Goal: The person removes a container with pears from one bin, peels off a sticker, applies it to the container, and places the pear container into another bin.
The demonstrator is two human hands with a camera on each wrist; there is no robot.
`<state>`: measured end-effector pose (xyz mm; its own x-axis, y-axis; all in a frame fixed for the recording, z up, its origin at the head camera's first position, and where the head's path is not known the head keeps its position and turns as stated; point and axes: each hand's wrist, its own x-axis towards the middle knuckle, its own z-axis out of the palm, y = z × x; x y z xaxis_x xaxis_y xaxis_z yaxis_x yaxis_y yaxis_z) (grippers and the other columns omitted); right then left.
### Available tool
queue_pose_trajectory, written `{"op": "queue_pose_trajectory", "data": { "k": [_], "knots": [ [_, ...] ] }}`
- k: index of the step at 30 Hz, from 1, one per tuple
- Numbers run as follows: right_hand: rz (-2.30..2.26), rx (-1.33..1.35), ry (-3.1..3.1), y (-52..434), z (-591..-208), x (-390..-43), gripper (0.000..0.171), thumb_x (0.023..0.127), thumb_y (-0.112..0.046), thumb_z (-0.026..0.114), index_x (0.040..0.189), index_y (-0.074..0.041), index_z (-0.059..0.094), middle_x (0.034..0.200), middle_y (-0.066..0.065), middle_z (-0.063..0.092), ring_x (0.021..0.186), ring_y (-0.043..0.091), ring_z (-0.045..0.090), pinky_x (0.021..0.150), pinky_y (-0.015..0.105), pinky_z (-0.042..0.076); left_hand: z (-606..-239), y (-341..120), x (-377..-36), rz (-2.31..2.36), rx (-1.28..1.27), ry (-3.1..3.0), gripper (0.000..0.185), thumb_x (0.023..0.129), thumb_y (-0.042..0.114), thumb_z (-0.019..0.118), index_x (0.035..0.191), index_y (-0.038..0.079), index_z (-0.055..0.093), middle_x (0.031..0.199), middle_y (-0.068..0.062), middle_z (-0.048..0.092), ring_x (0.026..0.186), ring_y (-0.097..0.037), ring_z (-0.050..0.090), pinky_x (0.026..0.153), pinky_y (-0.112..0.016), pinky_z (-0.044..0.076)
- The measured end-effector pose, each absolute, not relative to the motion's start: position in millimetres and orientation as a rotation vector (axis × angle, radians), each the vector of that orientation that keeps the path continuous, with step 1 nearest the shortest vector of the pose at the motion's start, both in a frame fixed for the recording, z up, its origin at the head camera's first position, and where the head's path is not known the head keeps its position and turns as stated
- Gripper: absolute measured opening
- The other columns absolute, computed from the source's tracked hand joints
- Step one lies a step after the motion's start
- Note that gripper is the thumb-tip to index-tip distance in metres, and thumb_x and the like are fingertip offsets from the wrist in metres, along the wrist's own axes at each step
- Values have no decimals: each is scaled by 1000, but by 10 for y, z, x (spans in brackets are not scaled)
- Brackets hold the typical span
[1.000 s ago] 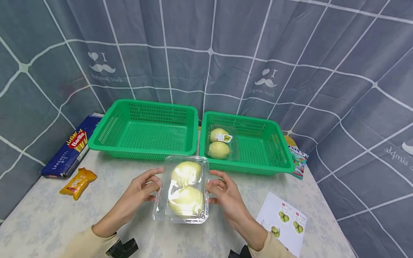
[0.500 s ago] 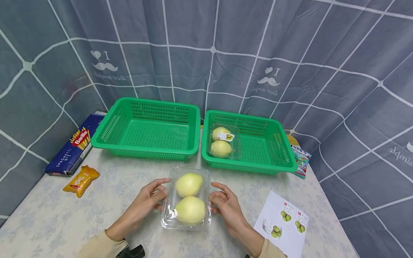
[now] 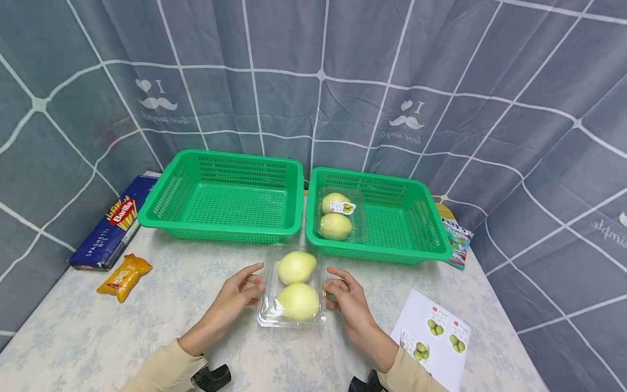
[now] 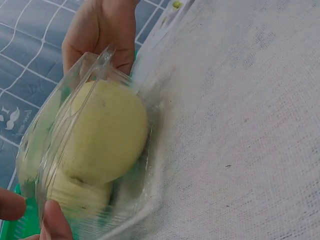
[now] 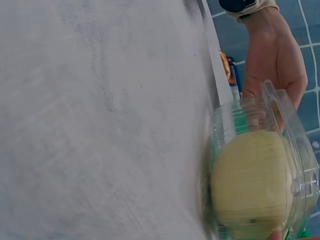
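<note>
A clear plastic clamshell box [image 3: 271, 316] with two pale yellow-green fruits [image 3: 297, 301] lies lid up, close over the tabletop in front of the baskets. My left hand [image 3: 237, 296] grips its left side, the thumb [image 4: 55, 222] against the plastic in the left wrist view. On the opposite side my right hand [image 3: 350, 305] holds the box edge, with its fingers curled in. The right wrist view shows one fruit [image 5: 252, 180] through the clear wall, and a fingertip [image 5: 274, 235] at the box low in the picture.
Two green baskets [image 3: 220, 231] stand at the back; the right basket [image 3: 382, 253] holds a similar labelled box [image 3: 360, 218]. A blue spaghetti box [image 3: 110, 226] and an orange snack packet [image 3: 124, 277] lie left. Right are a sticker sheet [image 3: 416, 310] and a snack bag [image 3: 458, 242].
Both hands have brought the clamshell box down towards the table, then shifted it slightly right and away from me. The bright glare on its lid is gone.
</note>
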<state>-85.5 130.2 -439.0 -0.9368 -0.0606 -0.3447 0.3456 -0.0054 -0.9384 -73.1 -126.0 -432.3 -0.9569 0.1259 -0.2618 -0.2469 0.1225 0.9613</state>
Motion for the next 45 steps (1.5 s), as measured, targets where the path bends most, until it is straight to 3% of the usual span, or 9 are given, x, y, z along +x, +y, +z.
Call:
{"op": "queue_pose_trajectory", "data": {
  "k": [6, 19, 24, 28, 31, 34, 38, 41, 45],
  "knots": [
    [-2044, 288, 1972, 1284, -4360, -848, 40, 100, -11, 57, 138, -1, 53, 108, 0, 62, 95, 10, 59, 80, 24, 55, -4321, -1240, -744, 1921, -143, 2150, 58, 97, 2, 54, 153, 2, 38, 132, -22, 54, 99, -9, 57, 80, -24, 55],
    [-2041, 221, 1957, 1327, -4345, -798, 44, 101, -11, 54, 142, 2, 50, 131, 17, 60, 103, 13, 62, 88, 28, 57, -4343, -1208, -742, 1857, -157, 2164, 65, 93, 8, 62, 153, 2, 37, 126, -18, 52, 89, -11, 54, 67, -25, 52],
    [-1900, 77, 2198, 1392, -4313, -786, 51, 99, -10, 58, 148, -1, 43, 136, 22, 57, 110, 23, 64, 88, 39, 59, -4337, -1218, -751, 1853, -178, 2135, 62, 94, 10, 63, 152, 4, 39, 119, -13, 52, 87, -12, 54, 67, -25, 52],
    [-1630, -52, 2479, 1581, -4176, -788, 68, 100, -18, 62, 157, -6, 28, 140, 20, 58, 117, 30, 63, 92, 47, 56, -4336, -1220, -755, 1849, -180, 2132, 61, 95, 11, 63, 151, 5, 40, 114, -9, 52, 85, -12, 54, 66, -25, 52],
    [-1428, -130, 2572, 1856, -4024, -799, 70, 101, -26, 61, 159, -10, 24, 136, 17, 61, 117, 29, 64, 94, 47, 54, -4338, -1224, -754, 1851, -177, 2132, 61, 95, 11, 63, 151, 5, 40, 112, -8, 53, 84, -11, 54, 65, -25, 52],
    [-1213, -270, 2606, 2205, -3902, -793, 56, 102, -30, 60, 150, -8, 43, 123, 13, 68, 108, 24, 66, 88, 39, 56, -4337, -1230, -752, 1852, -184, 2126, 60, 95, 12, 62, 151, 6, 41, 111, -7, 53, 83, -10, 54, 65, -26, 52],
    [-941, -425, 2638, 2639, -3815, -741, 35, 100, -29, 62, 124, -3, 65, 102, 3, 71, 92, 13, 64, 75, 27, 53, -4337, -1238, -755, 1844, -193, 2120, 60, 96, 15, 63, 151, 7, 41, 110, -6, 54, 82, -10, 53, 66, -26, 52],
    [-799, -425, 2604, 2885, -3790, -680, 32, 98, -29, 65, 116, -3, 68, 94, -2, 68, 85, 9, 59, 70, 24, 49, -4339, -1239, -764, 1838, -185, 2116, 59, 97, 16, 63, 151, 8, 41, 111, -7, 54, 83, -10, 53, 66, -26, 52],
    [-730, -381, 2472, 3080, -3798, -610, 36, 94, -26, 70, 117, 0, 65, 95, 0, 66, 82, 7, 57, 65, 23, 46, -4337, -1242, -774, 1831, -177, 2116, 59, 97, 17, 63, 151, 8, 41, 113, -7, 54, 84, -12, 53, 67, -27, 53]
  ]
}}
